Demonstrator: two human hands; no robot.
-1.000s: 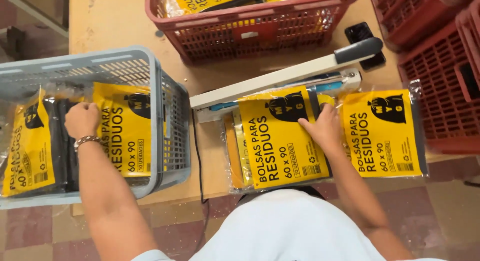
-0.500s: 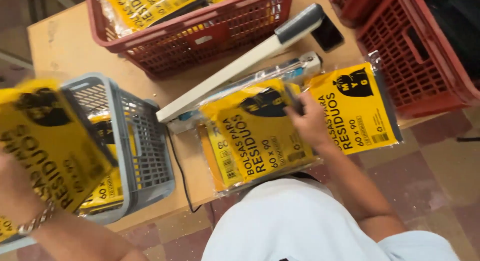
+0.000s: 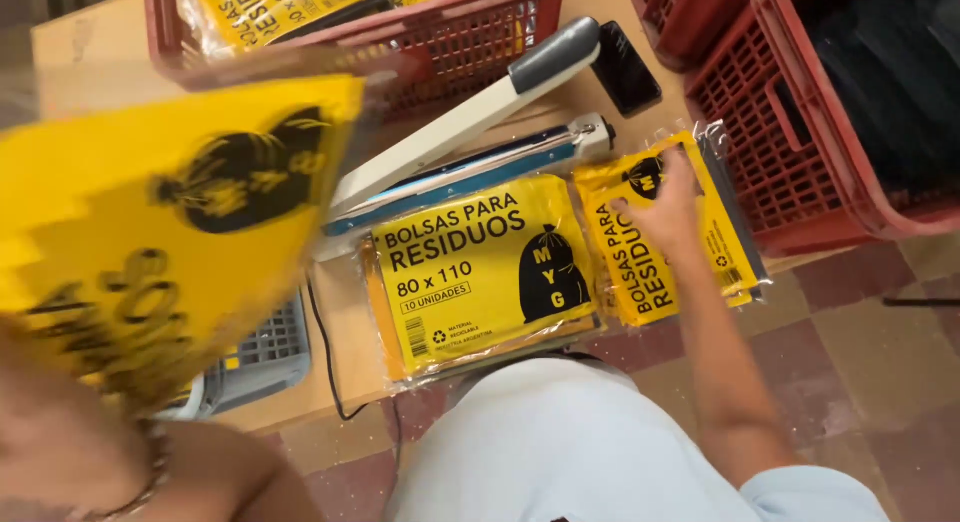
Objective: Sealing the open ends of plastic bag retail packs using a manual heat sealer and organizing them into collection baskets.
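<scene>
Yellow packet is lifting, blurred, in my left hand; my right hand is pressing flat on another packet; the sealer beyond sits unused.

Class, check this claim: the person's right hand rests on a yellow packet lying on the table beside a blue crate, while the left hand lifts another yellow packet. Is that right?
Not quite. The crate beside that packet is red, not blue, as the head view shows. The rest holds: the right hand rests on the packet on the table, and the left hand lifts another yellow packet.
</scene>
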